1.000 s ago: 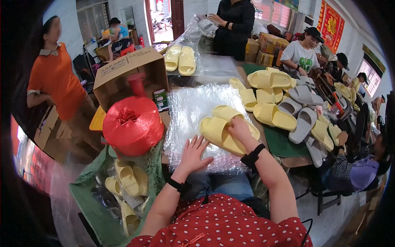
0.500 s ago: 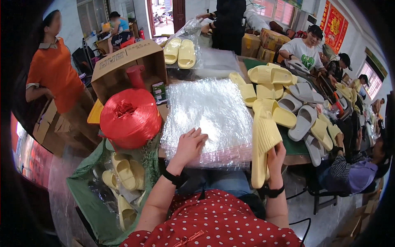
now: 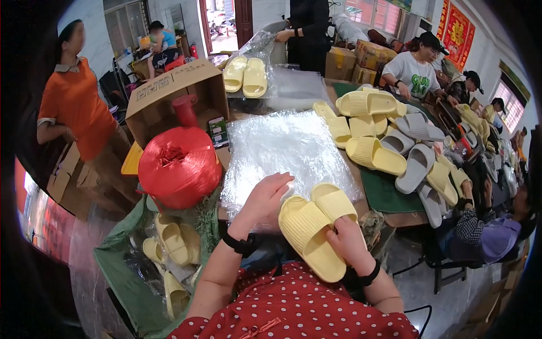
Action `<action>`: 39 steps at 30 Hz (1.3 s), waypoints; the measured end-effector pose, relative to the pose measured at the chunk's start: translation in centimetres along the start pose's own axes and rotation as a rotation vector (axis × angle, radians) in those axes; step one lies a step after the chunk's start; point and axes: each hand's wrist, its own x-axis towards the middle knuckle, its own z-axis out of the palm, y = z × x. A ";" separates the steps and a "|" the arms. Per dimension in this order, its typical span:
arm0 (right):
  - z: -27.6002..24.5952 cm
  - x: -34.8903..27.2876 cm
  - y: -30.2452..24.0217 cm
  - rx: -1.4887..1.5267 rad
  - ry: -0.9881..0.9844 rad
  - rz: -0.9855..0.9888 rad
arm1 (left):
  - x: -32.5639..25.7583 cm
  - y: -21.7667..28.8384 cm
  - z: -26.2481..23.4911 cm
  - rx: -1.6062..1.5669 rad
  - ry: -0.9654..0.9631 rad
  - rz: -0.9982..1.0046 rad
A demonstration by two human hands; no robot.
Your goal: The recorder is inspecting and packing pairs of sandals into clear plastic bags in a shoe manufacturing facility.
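Seeing right hand [image 3: 351, 244] now gripping 2 yellow slippers [image 3: 316, 226] flat at table edge, no longer upright; left hand [image 3: 265, 198], fingers together, pressing plastic bag stack [image 3: 282, 147].

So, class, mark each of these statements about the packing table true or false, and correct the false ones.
1. The right hand holds a pair of yellow slippers. True.
2. The left hand rests on a pile of clear plastic bags. True.
3. The big spool of twine is blue. False: it is red.
4. The cardboard box stands to the right of the bags. False: it stands to their left, behind the spool.
5. Grey slippers lie among yellow ones on the table's right side. True.
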 end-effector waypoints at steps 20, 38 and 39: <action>11.6 17.5 3.7 0.471 0.355 0.031 | -1.4 5.5 -0.2 0.029 -0.285 0.346; 1.2 4.3 -1.6 0.433 -0.222 0.071 | -7.8 -2.1 -1.4 -0.102 0.212 -0.451; 0.3 3.3 -1.2 0.528 -0.190 0.218 | -7.8 -1.9 -1.2 -0.107 0.207 -0.453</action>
